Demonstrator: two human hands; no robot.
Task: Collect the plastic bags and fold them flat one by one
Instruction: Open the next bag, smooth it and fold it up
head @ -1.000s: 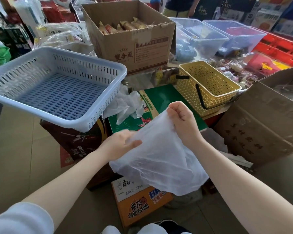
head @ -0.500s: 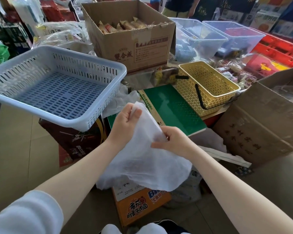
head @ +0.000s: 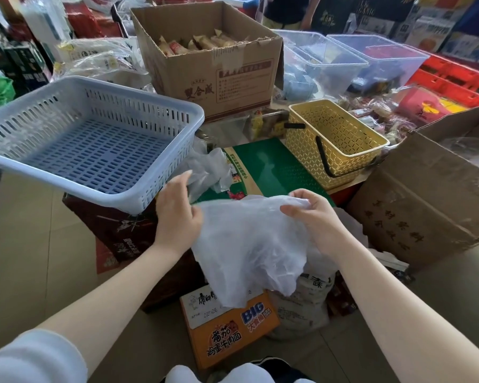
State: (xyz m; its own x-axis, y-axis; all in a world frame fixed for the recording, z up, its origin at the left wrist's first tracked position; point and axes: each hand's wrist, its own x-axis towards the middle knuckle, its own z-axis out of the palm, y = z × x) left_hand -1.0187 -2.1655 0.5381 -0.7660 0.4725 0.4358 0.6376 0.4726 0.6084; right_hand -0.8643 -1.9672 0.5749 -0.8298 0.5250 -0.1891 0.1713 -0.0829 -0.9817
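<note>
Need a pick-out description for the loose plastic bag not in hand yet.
Start at the big pale blue slotted basket on the left. Just past its right corner, a crumpled clear plastic bag lies on the green box. Unlike the bag being held, which both hands stretch out, no hand holds it and it is bunched up.

Beige tiled floor (head: 25, 258): orange printed noodle carton (head: 233, 327) seen at lower centre, large brown cardboard box (head: 426, 205) at right, dark red-brown carton (head: 116, 233) left of centre.

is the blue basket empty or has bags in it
Empty: the blue basket shows only its bare slotted floor; no bags inside.
</note>
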